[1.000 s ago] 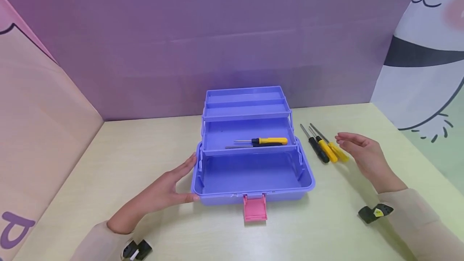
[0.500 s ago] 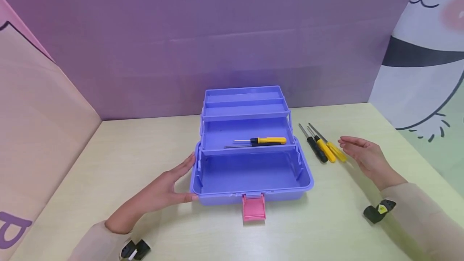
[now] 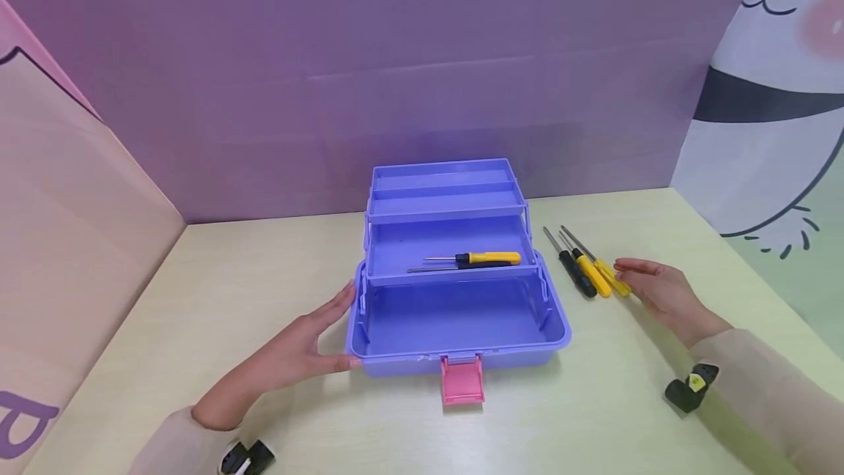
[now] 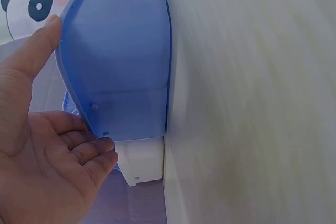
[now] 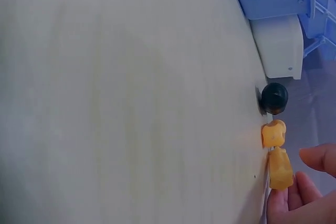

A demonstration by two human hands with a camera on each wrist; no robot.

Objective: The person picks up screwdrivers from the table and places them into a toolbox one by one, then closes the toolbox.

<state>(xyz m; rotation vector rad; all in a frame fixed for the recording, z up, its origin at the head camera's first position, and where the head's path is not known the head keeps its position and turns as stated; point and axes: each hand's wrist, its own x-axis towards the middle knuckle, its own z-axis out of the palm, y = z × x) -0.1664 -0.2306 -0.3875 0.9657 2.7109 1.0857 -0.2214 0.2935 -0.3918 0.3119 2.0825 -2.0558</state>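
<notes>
A purple-blue toolbox (image 3: 461,366) stands open, its tiered trays raised. Along its left side rests my left hand (image 3: 303,354), thumb near the front corner and fingers on the side wall. Two screwdrivers lie in the middle tray: a yellow-handled screwdriver (image 3: 496,258) and a black-handled screwdriver (image 3: 410,270) partly behind it. Right of the box lie a black screwdriver (image 3: 577,275), a yellow-and-black screwdriver (image 3: 595,277) and a clear yellow screwdriver (image 3: 615,280). My right hand (image 3: 662,300) is at the clear yellow handle (image 5: 281,170), fingers beside it, thumb apart from it in the right wrist view.
A pink latch (image 3: 462,383) hangs at the toolbox's front. White box parts (image 4: 142,161) show behind it in the left wrist view. The pale table (image 3: 264,255) meets a purple backdrop (image 3: 330,94) at the back, with printed panels at both sides.
My right hand has lowered towards the clear yellow screwdriver's handle and its arm has shifted slightly. The left hand stays on the toolbox, and the screwdrivers lie as before.
</notes>
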